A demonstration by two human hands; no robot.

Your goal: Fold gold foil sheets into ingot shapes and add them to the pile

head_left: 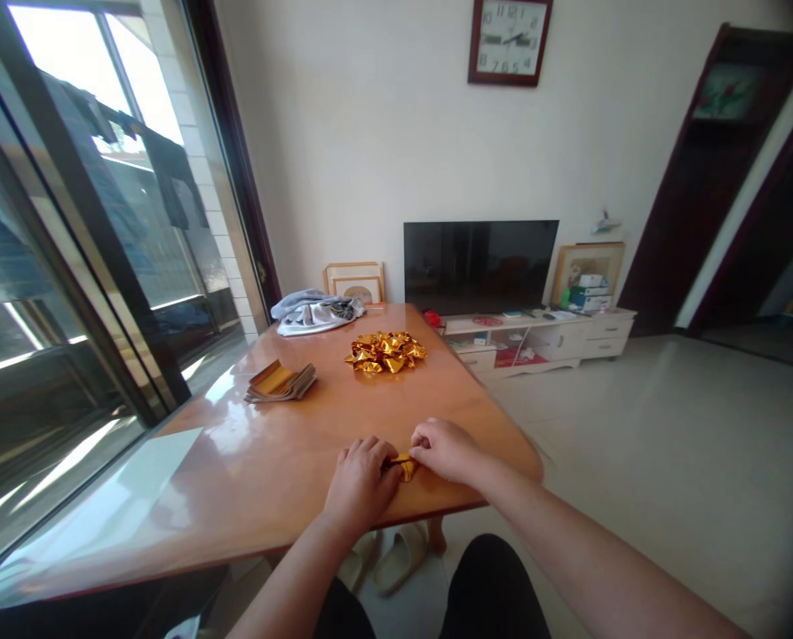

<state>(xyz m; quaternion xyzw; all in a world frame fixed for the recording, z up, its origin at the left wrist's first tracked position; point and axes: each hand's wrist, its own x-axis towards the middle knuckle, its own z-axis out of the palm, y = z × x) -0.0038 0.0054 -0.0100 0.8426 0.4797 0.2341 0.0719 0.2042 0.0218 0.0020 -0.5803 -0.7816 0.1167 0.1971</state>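
Note:
Near the front edge of the wooden table, a small piece of gold foil paper (406,468) is partly folded. My left hand (362,479) grips its left side, thumb and fingers closed on it. On the other side my right hand (444,448) pinches the paper's upper right part. Fingers hide some of the sheet. Beyond my hands is a pile of shiny folded gold foil pieces (386,352). To the left lies a stack of gold-faced paper sheets (281,382), slightly curled.
The brown table (289,484) has a right edge close to my right arm. Grey cloth (316,312) is heaped at its far end. A white TV cabinet (556,342) stands beyond, and slippers (401,559) lie under the table. Glass sliding doors (136,204) are at the left.

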